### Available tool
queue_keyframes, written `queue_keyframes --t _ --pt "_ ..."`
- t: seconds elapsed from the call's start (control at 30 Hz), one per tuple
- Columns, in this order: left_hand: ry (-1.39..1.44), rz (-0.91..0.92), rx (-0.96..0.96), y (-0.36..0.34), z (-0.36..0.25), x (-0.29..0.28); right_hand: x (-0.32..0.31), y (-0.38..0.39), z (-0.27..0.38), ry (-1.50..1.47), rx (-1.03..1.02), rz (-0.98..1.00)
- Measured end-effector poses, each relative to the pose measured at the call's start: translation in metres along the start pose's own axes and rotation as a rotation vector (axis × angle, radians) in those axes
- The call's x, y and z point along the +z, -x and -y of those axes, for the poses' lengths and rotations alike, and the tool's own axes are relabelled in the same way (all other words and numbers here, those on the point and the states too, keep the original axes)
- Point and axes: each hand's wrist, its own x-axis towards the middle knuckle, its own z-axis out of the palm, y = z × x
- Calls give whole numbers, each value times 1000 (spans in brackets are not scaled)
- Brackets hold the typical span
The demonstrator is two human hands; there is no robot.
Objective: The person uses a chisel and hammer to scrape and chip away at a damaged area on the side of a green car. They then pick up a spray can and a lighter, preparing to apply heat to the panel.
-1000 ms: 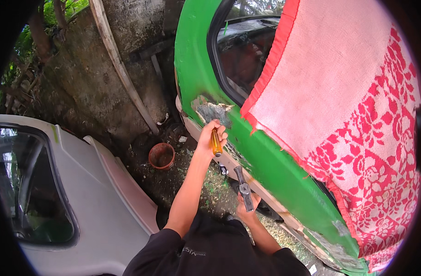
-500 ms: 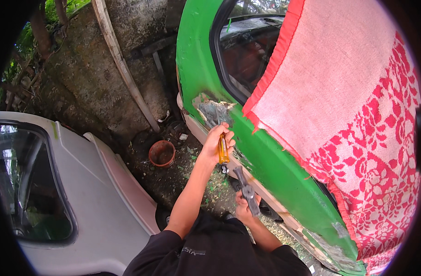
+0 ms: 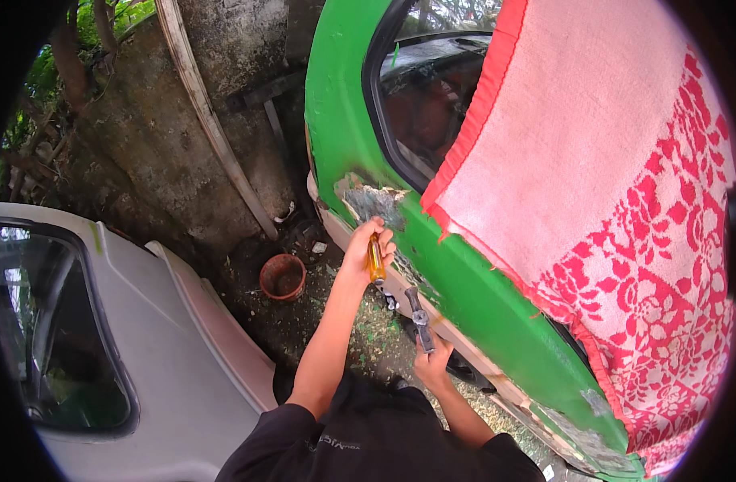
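My left hand point(image 3: 358, 247) is closed around a screwdriver point(image 3: 375, 261) with a see-through amber handle, its butt end toward me. The blade is hidden by my fingers, which are at the lower edge of a rough, bare patch point(image 3: 374, 199) on the green car body point(image 3: 472, 281). My right hand point(image 3: 434, 363) grips a dark metal hammer point(image 3: 419, 318). Its head stands below and to the right of the amber handle, apart from it, beside the car's beige lower edge.
A red-and-white patterned cloth point(image 3: 593, 201) drapes over the green car. At left stands a grey car point(image 3: 167, 345). Between them, a reddish-brown bucket point(image 3: 283, 277) and green paint chips point(image 3: 360, 337) lie on the ground. A wooden plank point(image 3: 211, 112) leans against the stained wall point(image 3: 159, 153).
My left hand with the screwdriver has shifted slightly left. The hammer in my right hand has moved a little to the left and turned more upright.
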Motion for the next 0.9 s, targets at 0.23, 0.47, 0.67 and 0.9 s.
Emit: queue_keyframes --t 0.23,0.47,0.67,0.9 --pt "41 14 -19 19 13 38 3 8 3 -255 100 -68" --pt "173 158 -73 17 0 31 -3 2 23 -238 -27 -3" --pt "242 216 -78 13 -1 34 -14 -33 79 -436 -527 60" --pt "233 175 -34 10 6 35 -1 -21 41 98 -149 184"
